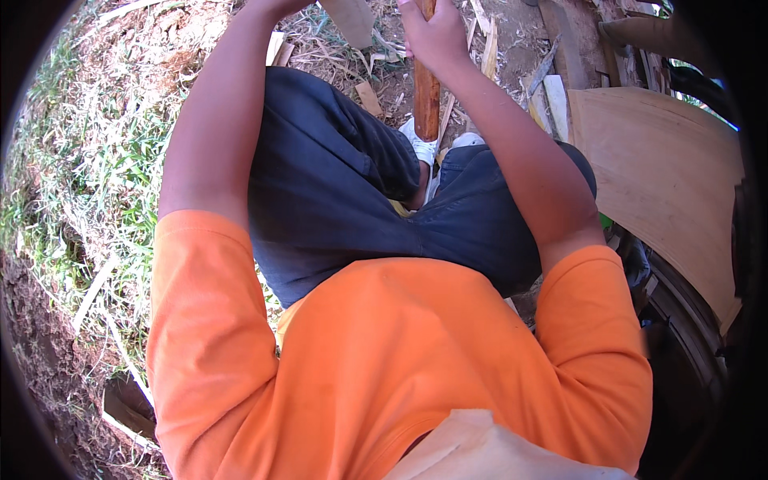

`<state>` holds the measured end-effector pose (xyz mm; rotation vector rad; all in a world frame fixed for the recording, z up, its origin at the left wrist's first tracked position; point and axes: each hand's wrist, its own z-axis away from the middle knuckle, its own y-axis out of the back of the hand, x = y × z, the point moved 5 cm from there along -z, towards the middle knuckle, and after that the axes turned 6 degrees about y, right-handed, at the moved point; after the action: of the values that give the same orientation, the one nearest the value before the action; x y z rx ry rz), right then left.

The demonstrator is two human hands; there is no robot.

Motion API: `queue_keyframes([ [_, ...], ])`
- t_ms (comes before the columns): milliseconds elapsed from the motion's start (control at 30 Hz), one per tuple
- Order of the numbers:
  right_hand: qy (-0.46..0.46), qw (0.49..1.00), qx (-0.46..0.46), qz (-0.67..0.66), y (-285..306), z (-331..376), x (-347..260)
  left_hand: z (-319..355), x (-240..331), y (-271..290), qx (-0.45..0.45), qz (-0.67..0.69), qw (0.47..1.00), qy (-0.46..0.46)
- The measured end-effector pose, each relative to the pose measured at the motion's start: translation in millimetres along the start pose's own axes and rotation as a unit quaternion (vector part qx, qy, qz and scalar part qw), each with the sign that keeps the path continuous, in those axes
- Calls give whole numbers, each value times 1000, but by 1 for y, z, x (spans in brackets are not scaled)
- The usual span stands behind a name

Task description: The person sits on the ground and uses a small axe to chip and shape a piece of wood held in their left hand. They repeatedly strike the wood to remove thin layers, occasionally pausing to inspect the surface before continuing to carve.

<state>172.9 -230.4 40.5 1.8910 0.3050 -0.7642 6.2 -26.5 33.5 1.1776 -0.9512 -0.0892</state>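
Near the top middle, my right hand (436, 34) is wrapped round a reddish-brown wooden handle (426, 104). The handle's rounded lower end points toward me, by my white shoe (419, 142); its far end is beyond the top edge. At the top left, only a small part of my left hand (280, 5) shows, and its fingers are cut off by the frame. Just right of it, a pale flat piece of wood (350, 21) reaches down from the top edge. What holds that piece is out of sight.
Wood offcuts (369, 98) and shavings lie on the soil around my feet. Grass (120, 168) spreads along my left. To my right stands a large tan sheet (660, 176), with boards (564, 44) stacked behind it. My bent legs (336, 184) are close below my hands.
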Motion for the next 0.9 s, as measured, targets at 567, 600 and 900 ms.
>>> queue_keyframes([
  [567,-202,946,-201,-157,-32,11,3,-3,-1,-2,-3,-16,1000,-6],
  [600,-268,922,-217,-174,-38,24,25,-2,0,-5,-5,-18,1000,-8],
  [900,-188,942,-89,-264,-1,-15,-3,8,-10,6,4,45,999,1],
])
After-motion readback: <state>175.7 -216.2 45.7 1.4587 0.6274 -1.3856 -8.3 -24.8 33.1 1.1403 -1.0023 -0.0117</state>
